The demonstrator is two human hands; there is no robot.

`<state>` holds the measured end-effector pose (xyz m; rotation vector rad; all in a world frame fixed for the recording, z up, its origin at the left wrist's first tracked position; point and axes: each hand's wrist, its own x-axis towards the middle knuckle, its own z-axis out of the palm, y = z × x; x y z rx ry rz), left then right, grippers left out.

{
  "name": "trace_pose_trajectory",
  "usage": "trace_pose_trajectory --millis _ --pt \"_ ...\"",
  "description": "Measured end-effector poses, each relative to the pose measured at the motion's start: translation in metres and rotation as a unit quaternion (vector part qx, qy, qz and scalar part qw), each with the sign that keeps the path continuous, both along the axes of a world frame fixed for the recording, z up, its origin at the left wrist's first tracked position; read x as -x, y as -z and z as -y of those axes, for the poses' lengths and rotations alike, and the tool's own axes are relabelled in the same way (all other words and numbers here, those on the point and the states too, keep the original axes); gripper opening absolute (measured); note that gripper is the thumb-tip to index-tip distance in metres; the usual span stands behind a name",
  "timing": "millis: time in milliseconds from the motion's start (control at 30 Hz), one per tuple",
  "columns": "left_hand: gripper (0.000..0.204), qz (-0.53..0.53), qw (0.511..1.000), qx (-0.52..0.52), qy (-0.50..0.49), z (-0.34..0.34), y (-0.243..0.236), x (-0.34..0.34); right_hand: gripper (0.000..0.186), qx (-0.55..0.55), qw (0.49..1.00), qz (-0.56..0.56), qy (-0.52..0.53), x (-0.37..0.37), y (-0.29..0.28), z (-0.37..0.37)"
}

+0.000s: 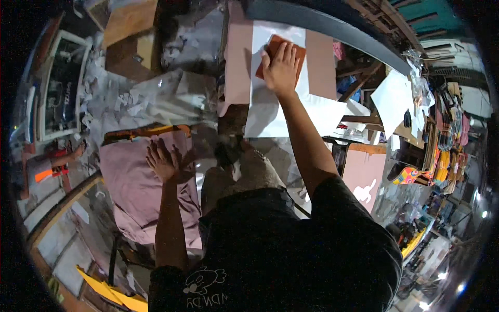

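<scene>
My right hand (pixel 281 70) lies flat, fingers stretched, on a reddish-brown rectangular piece (pixel 300 51). Whether that piece is a pad, a board or a folded cloth I cannot tell. Beneath it a white sheet (pixel 267 112) lies over dusty-pink material (pixel 320 65) on the work surface in front of me. My left hand (pixel 163 161) rests with spread fingers on a loose, wrinkled stack of pink fabric (pixel 135 182) at my left. That fabric hangs down in folds toward me.
A dark beam (pixel 332 28) runs across the far side of the work surface. Scraps and crumpled sheets (pixel 171 96) litter the floor at far left, near a cardboard box (pixel 130 23). Right of me stands a pink panel (pixel 364 169) with a white patch. Colourful bundles (pixel 446 156) hang farther right.
</scene>
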<state>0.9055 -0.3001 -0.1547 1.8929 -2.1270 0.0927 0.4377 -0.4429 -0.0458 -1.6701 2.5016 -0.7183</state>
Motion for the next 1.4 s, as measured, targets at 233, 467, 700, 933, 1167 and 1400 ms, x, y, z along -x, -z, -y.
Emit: trace_pose_trajectory --millis 233,467,700,933,1167,1400 --pt "0.063 0.03 0.998 -0.015 -0.049 0.004 -0.022 0.02 0.08 0.013 0.99 -0.108 -0.09 0.038 0.018 0.07" --pt "0.067 0.045 0.996 -0.047 -0.06 0.008 -0.011 0.012 0.079 -0.121 0.971 -0.112 -0.174 0.011 -0.002 -0.053" --pt "0.068 0.04 0.996 -0.062 -0.053 0.015 -0.015 0.013 0.082 -0.332 0.918 -0.211 -0.057 0.086 0.007 0.096" --pt "0.063 0.035 0.997 -0.01 -0.064 0.002 -0.001 0.006 0.099 -0.056 0.992 -0.108 -0.024 0.033 0.03 0.061" --pt "0.064 0.021 0.996 -0.034 -0.084 0.012 -0.005 0.011 0.102 -0.092 0.99 -0.103 0.023 0.041 0.037 0.062" --pt "0.064 0.062 0.995 -0.044 -0.072 0.009 0.006 0.007 0.082 -0.127 0.986 -0.053 -0.089 0.056 0.015 0.084"
